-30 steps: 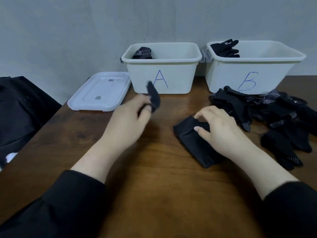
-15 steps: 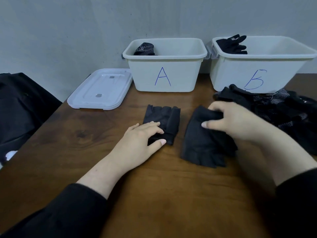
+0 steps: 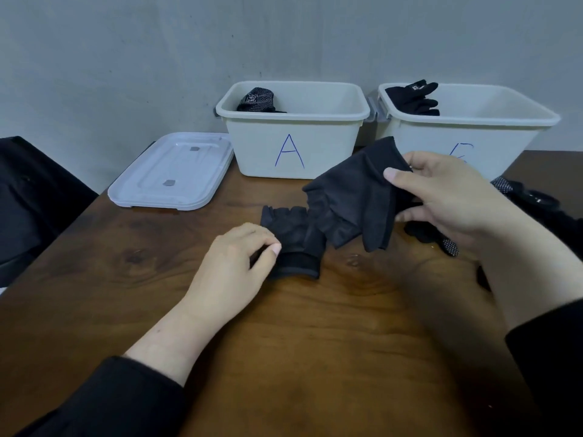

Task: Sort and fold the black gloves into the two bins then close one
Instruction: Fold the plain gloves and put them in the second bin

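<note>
— While the brown wooden tabletop (image 3: 315,342) carries it all, what stands at the back?

— Two white plastic bins: the bin marked A (image 3: 296,143), a dotted black glove (image 3: 257,99) inside, and the second bin (image 3: 473,127) holding a plain black glove (image 3: 415,97). A white plastic lid (image 3: 172,173) lies flat left of A.

— And the hands?

— The right hand (image 3: 448,197) grips a black fingerless glove (image 3: 353,197) lifted off the wood. The left hand (image 3: 235,266) pinches its mate, a flat black fingerless glove (image 3: 293,241), at the cuff. More gloves (image 3: 517,197) lie at the right edge.
</note>
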`<move>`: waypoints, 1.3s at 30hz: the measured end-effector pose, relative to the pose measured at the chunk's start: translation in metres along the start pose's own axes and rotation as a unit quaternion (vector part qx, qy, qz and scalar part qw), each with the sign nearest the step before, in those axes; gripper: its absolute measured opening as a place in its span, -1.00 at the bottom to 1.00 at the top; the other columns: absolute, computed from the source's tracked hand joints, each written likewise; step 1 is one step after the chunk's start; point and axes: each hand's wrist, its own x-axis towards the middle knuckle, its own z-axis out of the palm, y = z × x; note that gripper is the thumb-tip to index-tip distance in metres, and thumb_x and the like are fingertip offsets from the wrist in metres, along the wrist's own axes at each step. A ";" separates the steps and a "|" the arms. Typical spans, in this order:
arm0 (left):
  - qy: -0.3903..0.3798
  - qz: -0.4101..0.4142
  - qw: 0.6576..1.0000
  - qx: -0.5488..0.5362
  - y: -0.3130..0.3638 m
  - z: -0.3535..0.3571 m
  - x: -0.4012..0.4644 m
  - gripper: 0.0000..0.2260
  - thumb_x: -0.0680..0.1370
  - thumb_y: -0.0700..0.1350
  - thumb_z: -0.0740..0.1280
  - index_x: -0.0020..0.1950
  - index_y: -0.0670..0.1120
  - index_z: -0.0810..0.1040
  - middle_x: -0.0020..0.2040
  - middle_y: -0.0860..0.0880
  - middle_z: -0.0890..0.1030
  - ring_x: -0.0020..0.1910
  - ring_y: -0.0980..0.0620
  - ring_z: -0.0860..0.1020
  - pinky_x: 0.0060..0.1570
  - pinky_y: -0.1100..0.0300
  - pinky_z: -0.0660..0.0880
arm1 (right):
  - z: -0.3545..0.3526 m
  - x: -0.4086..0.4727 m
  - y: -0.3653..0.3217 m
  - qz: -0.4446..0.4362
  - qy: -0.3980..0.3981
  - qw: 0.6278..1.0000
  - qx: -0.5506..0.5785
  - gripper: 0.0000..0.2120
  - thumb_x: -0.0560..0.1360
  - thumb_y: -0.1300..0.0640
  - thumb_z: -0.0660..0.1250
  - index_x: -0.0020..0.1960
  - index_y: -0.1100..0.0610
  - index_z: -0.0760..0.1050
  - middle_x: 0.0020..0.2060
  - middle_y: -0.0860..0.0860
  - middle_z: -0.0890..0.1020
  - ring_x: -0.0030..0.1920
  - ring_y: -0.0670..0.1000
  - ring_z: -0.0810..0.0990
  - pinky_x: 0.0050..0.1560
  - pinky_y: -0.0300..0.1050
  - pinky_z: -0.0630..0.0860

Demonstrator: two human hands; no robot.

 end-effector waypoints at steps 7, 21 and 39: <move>-0.064 0.025 0.997 0.034 0.003 0.004 -0.003 -0.74 0.63 0.11 0.25 0.18 0.13 0.69 0.07 0.23 0.55 0.14 0.24 0.43 0.28 0.15 0.28 | 0.020 0.010 -0.040 -0.059 0.001 0.990 -0.125 -0.92 0.61 0.18 0.36 0.07 0.11 0.62 -0.09 -0.07 0.75 -0.18 -0.12 0.68 -0.28 -0.15 0.67; -0.090 0.011 0.995 -0.030 -0.010 -0.011 -0.001 -0.86 0.54 0.02 0.45 0.06 0.06 0.73 0.03 0.24 0.60 0.09 0.23 0.52 0.19 0.22 0.44 | 0.115 -0.022 0.060 -0.283 0.044 0.841 -0.459 -0.74 0.47 0.22 0.52 0.16 0.15 0.69 0.15 0.07 0.71 0.18 0.10 0.67 0.26 -0.06 0.50; -0.120 -0.018 0.993 0.016 -0.005 -0.008 0.000 -0.65 0.51 0.10 0.47 0.29 0.14 0.61 0.07 0.19 0.48 0.11 0.20 0.44 0.25 0.09 0.41 | 0.107 -0.042 0.070 -0.271 -0.010 0.844 -0.463 -0.71 0.52 -0.05 0.45 0.14 0.10 0.71 0.15 -0.01 0.69 0.16 0.03 0.62 0.19 0.02 0.54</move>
